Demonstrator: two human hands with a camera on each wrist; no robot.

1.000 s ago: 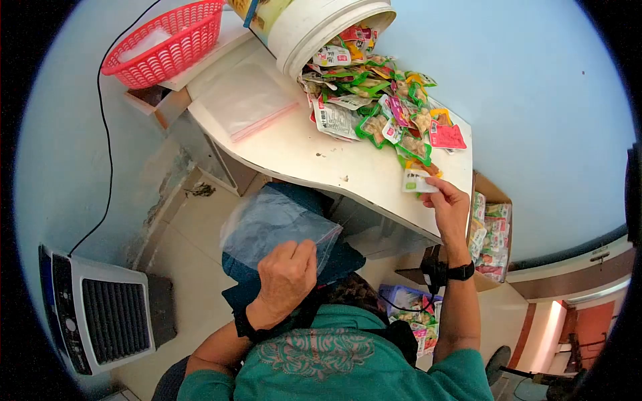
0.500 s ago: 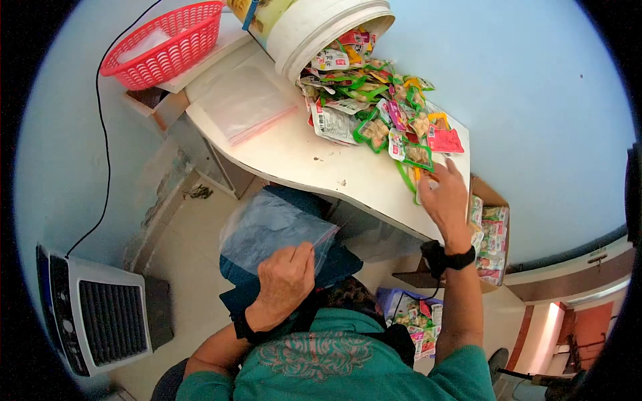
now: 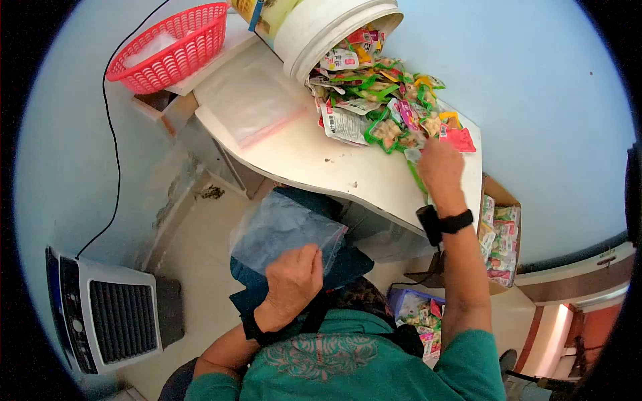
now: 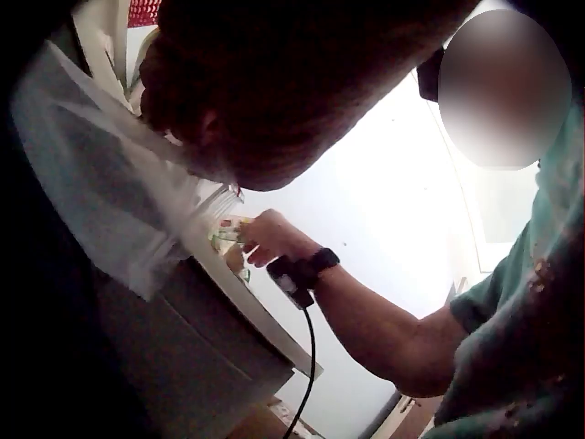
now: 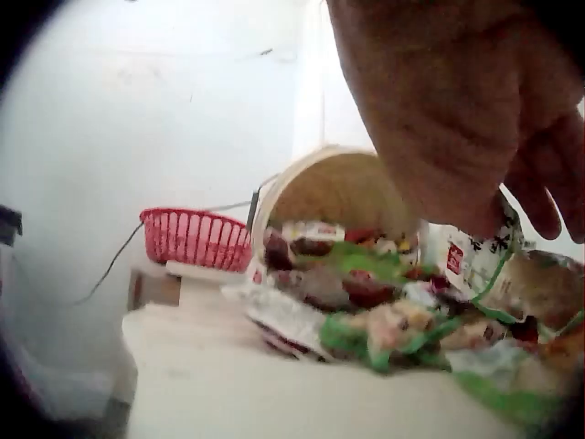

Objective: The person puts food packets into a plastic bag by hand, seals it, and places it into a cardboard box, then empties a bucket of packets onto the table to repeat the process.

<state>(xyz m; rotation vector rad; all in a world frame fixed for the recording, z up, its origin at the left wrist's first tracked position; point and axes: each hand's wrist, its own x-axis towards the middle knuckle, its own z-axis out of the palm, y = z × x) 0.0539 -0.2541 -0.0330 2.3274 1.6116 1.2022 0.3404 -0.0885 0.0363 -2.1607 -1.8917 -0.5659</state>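
– What's the big picture around you?

– The table point(image 3: 304, 160), with the white bucket point(image 3: 311, 33) tipped on its side. The pile of packets point(image 3: 368, 87) spills from the bucket's mouth, and flat bags point(image 3: 251, 103) lie to the bucket's left.

– And the bag you're using?

– The clear bag point(image 3: 277, 224) hangs on my side of the bucket, well apart from it. My left hand point(image 3: 294, 284) grips it tightly by the end nearest me, just as it did a second ago.

– So what changed?

– My right hand point(image 3: 438, 167). A second ago it pinched a packet by its end at the pile's near side. Half a second later the fingers were spread there. Now it has moved closer to the bucket's mouth, over the right side of the pile.

– Holding anything?

– I can't tell; my own hand hides the fingertips. A white-and-green packet point(image 5: 468, 261) stands right beside them, in front of the bucket's mouth, maybe touching.

– Meaning?

– My judgement: I'm choosing among packets. The bag is ready in one hand, while the other is busy at the pile.
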